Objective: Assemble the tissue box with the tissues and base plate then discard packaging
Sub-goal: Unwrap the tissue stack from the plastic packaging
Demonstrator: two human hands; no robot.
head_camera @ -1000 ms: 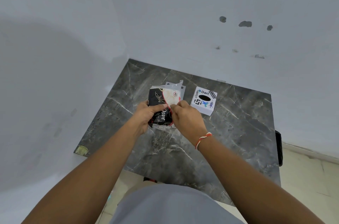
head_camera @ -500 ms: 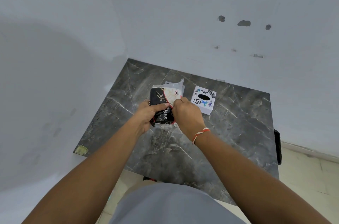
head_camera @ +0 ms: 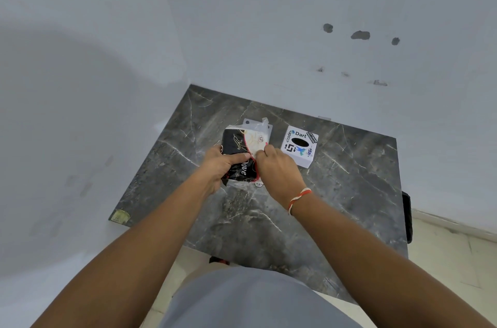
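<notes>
left hand (head_camera: pixel 219 167) wraps the black tissue pack (head_camera: pixel 238 151), fingers clamped round it | right hand (head_camera: pixel 278 170) fingers pinch the pack's torn wrapper edge | tissue box (head_camera: pixel 298 146) at 3 o'clock of pack, apart, on the tabletop (head_camera: pixel 349 193) | white base plate (head_camera: pixel 248 122) at 12 o'clock, under pack

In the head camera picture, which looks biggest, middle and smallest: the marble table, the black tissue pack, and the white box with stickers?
1. Marble table, by far the largest.
2. Black tissue pack.
3. White box with stickers.
The pack and the box look close in size, and both hands hide part of the pack, so their order is unsure.
</notes>
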